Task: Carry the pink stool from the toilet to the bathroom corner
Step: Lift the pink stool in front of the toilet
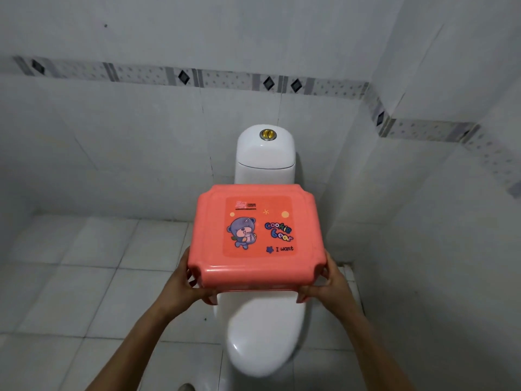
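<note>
The pink stool has a cartoon bear sticker reading "cookie bear" on its seat. It is upright over the white toilet, above the closed lid; whether its legs still touch the lid is hidden. My left hand grips the stool's near left corner and leg. At the near right corner my right hand holds the other leg. Both thumbs lie along the rim, fingers tucked underneath.
The toilet tank with a gold flush button stands against the tiled back wall. A side wall runs close along the right of the toilet. White floor tiles stretch to the left, up to the back left wall.
</note>
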The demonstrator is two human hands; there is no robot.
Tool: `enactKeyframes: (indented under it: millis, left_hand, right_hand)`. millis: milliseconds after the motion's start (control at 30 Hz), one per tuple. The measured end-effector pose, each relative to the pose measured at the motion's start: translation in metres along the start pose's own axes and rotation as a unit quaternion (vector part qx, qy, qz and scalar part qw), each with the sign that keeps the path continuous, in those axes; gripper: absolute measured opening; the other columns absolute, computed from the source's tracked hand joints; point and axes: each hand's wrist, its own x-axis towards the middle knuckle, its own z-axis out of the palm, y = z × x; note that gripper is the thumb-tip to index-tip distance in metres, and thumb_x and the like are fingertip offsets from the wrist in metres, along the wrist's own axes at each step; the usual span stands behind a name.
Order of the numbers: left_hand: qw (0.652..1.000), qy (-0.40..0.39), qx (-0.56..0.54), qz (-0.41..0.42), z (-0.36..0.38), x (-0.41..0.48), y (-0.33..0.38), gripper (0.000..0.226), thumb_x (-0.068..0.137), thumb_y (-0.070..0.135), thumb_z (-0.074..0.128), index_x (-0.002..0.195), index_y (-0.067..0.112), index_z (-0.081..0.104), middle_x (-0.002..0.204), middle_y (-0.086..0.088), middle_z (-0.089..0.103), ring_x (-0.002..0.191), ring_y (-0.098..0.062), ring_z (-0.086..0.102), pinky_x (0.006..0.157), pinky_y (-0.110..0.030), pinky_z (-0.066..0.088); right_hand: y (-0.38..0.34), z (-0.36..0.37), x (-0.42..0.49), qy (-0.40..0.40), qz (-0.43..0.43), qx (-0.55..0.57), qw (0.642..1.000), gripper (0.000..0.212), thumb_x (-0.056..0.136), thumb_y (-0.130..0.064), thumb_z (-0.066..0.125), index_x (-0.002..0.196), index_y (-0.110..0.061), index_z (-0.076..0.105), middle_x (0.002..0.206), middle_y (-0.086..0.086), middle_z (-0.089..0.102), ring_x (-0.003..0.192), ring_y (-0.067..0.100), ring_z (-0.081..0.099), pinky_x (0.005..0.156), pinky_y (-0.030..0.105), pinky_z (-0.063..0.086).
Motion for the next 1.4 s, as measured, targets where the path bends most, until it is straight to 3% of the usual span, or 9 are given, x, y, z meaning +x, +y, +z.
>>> enactKeyframes:
  millis: [67, 233, 400, 567, 733, 867, 967, 1233, 1400]
  left_hand:
    - [1.0, 0.002, 0.004, 0.002, -0.003, 0.0, 0.002, 0.109, 0.038, 0.038, 0.08, 0.129, 0.043, 0.021, 0.116, 0.013, 0.05, 0.114, -0.017, 0.05, 0.089, -0.029, 0.047]
    - [1.0, 0.009, -0.005, 0.011, -0.011, -0.001, 0.006, 0.108, 0.039, 0.036, 0.08, 0.129, 0.043, 0.022, 0.116, 0.018, 0.05, 0.113, -0.014, 0.05, 0.084, -0.024, 0.047]
    - [1.0, 0.017, -0.008, 0.012, -0.025, 0.002, 0.01, 0.107, 0.04, 0.035, 0.081, 0.129, 0.044, 0.023, 0.117, 0.016, 0.05, 0.111, -0.011, 0.051, 0.086, -0.026, 0.048]
    - [0.999, 0.038, -0.027, 0.016, -0.052, 0.004, 0.012, 0.107, 0.037, 0.03, 0.081, 0.128, 0.042, 0.026, 0.115, 0.015, 0.054, 0.106, -0.008, 0.055, 0.08, -0.022, 0.049]
    - [0.999, 0.031, -0.021, 0.014, -0.083, 0.008, 0.013, 0.106, 0.038, 0.03, 0.081, 0.127, 0.045, 0.025, 0.117, 0.017, 0.05, 0.109, -0.01, 0.052, 0.081, -0.022, 0.049]
    - [0.999, 0.031, -0.02, 0.02, -0.112, 0.008, 0.012, 0.106, 0.038, 0.031, 0.081, 0.128, 0.042, 0.027, 0.119, 0.014, 0.051, 0.11, -0.011, 0.053, 0.082, -0.025, 0.05]
    - [0.999, 0.033, -0.013, 0.024, -0.136, 0.008, 0.01, 0.108, 0.037, 0.03, 0.081, 0.131, 0.039, 0.028, 0.12, 0.012, 0.052, 0.109, -0.013, 0.054, 0.079, -0.023, 0.051]
    - [0.999, 0.032, 0.0, 0.033, -0.194, 0.006, 0.006, 0.109, 0.036, 0.021, 0.082, 0.133, 0.027, 0.032, 0.112, 0.004, 0.056, 0.101, -0.017, 0.056, 0.063, -0.01, 0.051]
    - [0.999, 0.034, 0.0, 0.039, -0.226, 0.003, 0.005, 0.105, 0.045, 0.01, 0.079, 0.137, 0.022, 0.03, 0.119, -0.002, 0.054, 0.106, -0.02, 0.055, 0.063, -0.009, 0.051]
  right_hand:
    - [-0.006, 0.001, -0.003, 0.004, -0.013, -0.004, 1.0, 0.104, 0.041, -0.011, 0.084, 0.132, -0.021, 0.033, 0.101, -0.009, 0.055, 0.083, 0.0, 0.061, 0.056, 0.001, 0.044]
    - [-0.013, 0.005, 0.001, 0.008, -0.024, -0.003, 1.0, 0.09, 0.06, 0.024, 0.068, 0.135, -0.012, 0.033, 0.089, -0.002, 0.055, 0.084, 0.03, 0.054, 0.046, 0.005, 0.045]
    - [-0.021, 0.014, 0.01, -0.001, -0.02, -0.023, 1.0, 0.091, 0.062, 0.019, 0.07, 0.137, -0.016, 0.032, 0.11, 0.007, 0.055, 0.071, -0.004, 0.052, 0.045, 0.002, 0.041]
    - [-0.032, 0.036, 0.024, -0.006, -0.015, -0.034, 0.999, 0.095, 0.047, -0.003, 0.077, 0.128, -0.032, 0.037, 0.108, 0.01, 0.061, 0.068, 0.004, 0.062, 0.049, 0.015, 0.051]
    - [-0.043, 0.062, 0.033, -0.016, -0.022, -0.033, 0.999, 0.1, 0.055, 0.007, 0.08, 0.138, -0.025, 0.033, 0.115, 0.002, 0.057, 0.089, -0.002, 0.056, 0.051, 0.017, 0.051]
    - [-0.056, 0.09, 0.032, 0.001, -0.023, -0.046, 0.999, 0.101, 0.052, -0.007, 0.084, 0.137, -0.028, 0.033, 0.12, -0.002, 0.054, 0.11, 0.019, 0.053, 0.075, 0.03, 0.049]
    - [-0.067, 0.113, 0.027, 0.007, -0.019, -0.055, 0.998, 0.102, 0.052, -0.015, 0.084, 0.137, -0.033, 0.03, 0.114, -0.011, 0.052, 0.113, 0.02, 0.048, 0.089, 0.044, 0.049]
    - [-0.092, 0.169, 0.011, 0.018, -0.021, -0.058, 0.998, 0.103, 0.052, -0.019, 0.08, 0.139, -0.026, 0.027, 0.101, -0.027, 0.043, 0.113, 0.021, 0.046, 0.098, 0.049, 0.045]
    - [-0.1, 0.2, 0.005, 0.029, -0.012, -0.061, 0.998, 0.097, 0.06, -0.009, 0.08, 0.14, -0.027, 0.028, 0.118, -0.008, 0.046, 0.115, 0.022, 0.046, 0.098, 0.05, 0.044]
